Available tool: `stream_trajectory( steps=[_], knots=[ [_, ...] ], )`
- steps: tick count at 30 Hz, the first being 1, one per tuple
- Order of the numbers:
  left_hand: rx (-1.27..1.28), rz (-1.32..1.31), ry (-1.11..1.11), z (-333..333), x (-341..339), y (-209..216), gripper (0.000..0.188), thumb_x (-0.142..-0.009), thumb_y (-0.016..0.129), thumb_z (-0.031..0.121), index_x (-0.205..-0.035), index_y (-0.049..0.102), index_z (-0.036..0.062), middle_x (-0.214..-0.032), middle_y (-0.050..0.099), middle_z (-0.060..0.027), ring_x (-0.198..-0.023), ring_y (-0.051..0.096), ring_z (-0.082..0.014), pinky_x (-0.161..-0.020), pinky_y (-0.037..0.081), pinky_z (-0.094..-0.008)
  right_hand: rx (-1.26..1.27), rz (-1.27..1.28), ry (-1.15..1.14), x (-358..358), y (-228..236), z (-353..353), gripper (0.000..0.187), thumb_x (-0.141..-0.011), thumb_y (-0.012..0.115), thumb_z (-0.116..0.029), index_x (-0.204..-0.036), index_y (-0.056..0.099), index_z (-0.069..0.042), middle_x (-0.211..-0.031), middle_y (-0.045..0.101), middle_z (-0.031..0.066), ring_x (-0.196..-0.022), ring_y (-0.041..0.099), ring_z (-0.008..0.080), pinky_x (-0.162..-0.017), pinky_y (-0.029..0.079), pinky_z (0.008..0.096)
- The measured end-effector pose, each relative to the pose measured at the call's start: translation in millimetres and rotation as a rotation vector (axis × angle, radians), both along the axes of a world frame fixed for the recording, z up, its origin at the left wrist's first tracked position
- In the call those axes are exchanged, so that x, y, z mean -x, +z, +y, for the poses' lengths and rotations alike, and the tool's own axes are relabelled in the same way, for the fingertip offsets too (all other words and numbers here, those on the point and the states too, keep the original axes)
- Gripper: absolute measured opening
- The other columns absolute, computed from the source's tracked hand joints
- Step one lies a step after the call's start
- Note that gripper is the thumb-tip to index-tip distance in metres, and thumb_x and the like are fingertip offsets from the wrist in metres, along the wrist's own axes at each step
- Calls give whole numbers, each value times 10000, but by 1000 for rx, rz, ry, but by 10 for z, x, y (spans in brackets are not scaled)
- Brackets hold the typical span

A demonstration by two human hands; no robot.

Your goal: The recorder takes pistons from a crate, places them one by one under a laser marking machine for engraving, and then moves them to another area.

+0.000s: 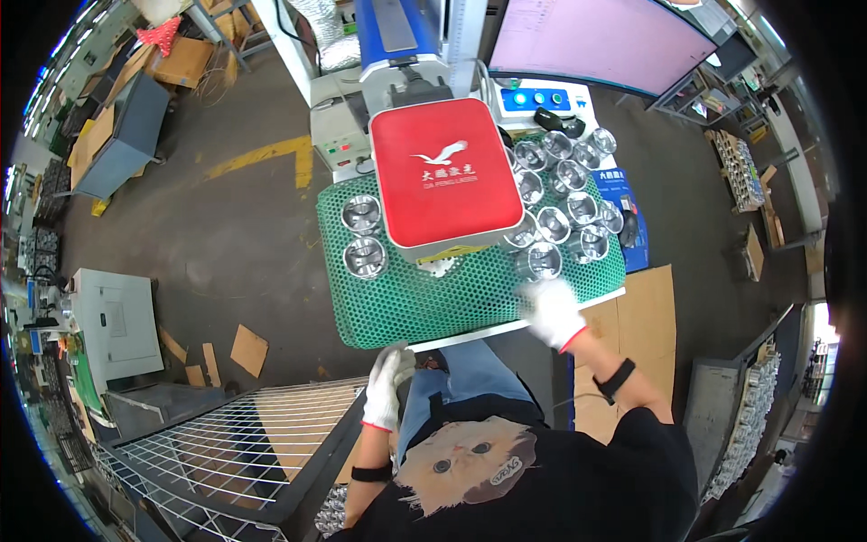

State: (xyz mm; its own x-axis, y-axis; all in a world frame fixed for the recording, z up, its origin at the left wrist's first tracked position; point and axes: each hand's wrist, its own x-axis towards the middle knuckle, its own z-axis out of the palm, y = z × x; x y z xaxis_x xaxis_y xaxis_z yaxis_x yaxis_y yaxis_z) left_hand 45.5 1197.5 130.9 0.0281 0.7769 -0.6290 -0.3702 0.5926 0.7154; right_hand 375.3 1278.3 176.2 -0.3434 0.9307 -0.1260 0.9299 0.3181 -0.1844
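The right hand [554, 316], in a white knit glove with a red cuff, is at the desk's [474, 338] white front edge, toward the front right corner. It is blurred, its fingertips just beside a shiny silver open-topped metal cylinder [545, 261]; whether they grip it, I cannot tell. That cylinder stands at the front of a cluster along the right side of a green perforated mat [424, 312]. The left hand [388, 384], gloved alike, hangs by the front left corner, fingers loosely bent and close together; whether it holds anything, I cannot tell. Two similar silver cylinders [365, 257] stand near the mat's left edge, beside a square red-topped machine head [447, 172] over the middle.
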Motion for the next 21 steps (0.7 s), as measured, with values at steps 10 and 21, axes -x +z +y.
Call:
stream_trajectory(
  steps=[10, 21],
  knots=[
    [-70, -57, -105, 118, -103, 178, 450, -986, 512, 333, -1294, 528, 5, -1170, 619, -151, -1069, 601, -227, -933, 481, -379, -252, -27, -180, -256, -309, 166, 249, -713, 721, -300, -682, 633, -69, -683, 616, 155, -629, 615, 342, -568, 488, 455],
    [-147, -653, 45, -264, 363, 744, 562, -901, 641, 364, -1269, 530, -46, -1221, 602, -131, -1112, 588, -204, -966, 472, -351, 1189, 1331, -179, 1553, 917, -346, 320, -811, 695, -124, -1075, 676, 55, -899, 697, 64, -756, 601, 88, -697, 499, 264]
  ],
)
